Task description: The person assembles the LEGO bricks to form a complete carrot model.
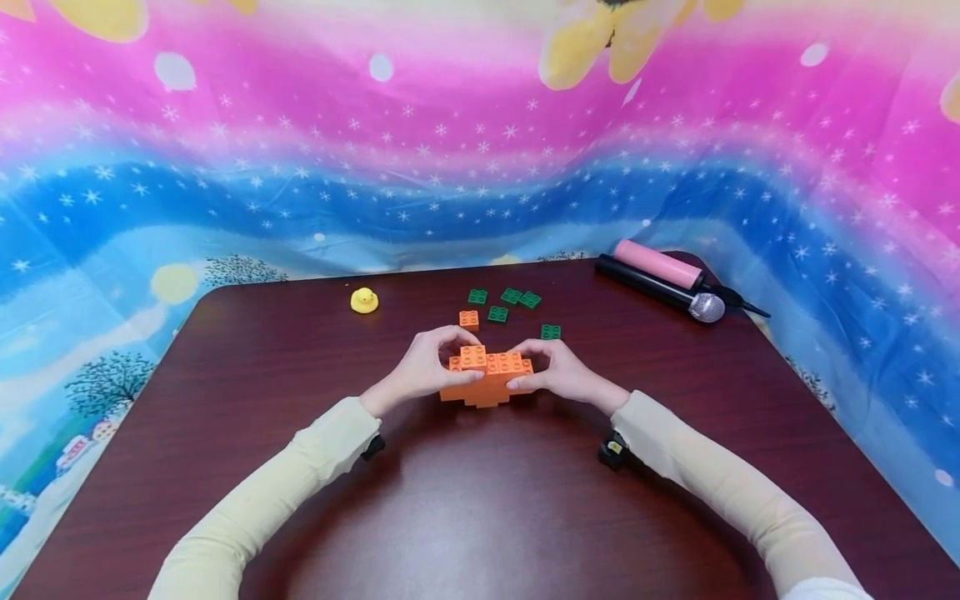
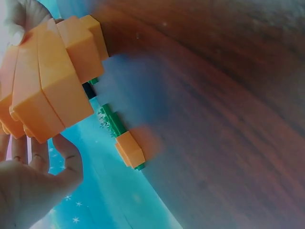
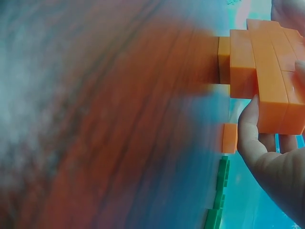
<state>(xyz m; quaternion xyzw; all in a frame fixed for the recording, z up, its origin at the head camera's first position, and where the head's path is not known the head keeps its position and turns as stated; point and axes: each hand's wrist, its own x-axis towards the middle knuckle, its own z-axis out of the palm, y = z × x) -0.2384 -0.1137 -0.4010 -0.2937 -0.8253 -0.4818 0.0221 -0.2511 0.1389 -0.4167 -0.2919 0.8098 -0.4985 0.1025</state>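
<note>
Between both hands stands a stepped block of orange building bricks (image 1: 491, 385), narrower at its base and wider above, with studs on top. My left hand (image 1: 431, 364) grips its left end, thumb on the near side and fingers behind. Its right end is gripped the same way by my right hand (image 1: 558, 370). In the left wrist view the orange bricks (image 2: 52, 76) show stacked layers. The right wrist view shows the orange bricks (image 3: 271, 76) with the right thumb and fingers around one end. A single orange brick (image 1: 468, 320) lies just beyond the hands.
Several green bricks (image 1: 497, 314) lie loose behind the hands. A yellow rubber duck (image 1: 364, 301) sits at the back left of the dark wooden table (image 1: 285, 350). At the back right lie a microphone (image 1: 705, 307) and a pink cylinder (image 1: 658, 264). A patterned cloth (image 1: 465, 167) hangs behind.
</note>
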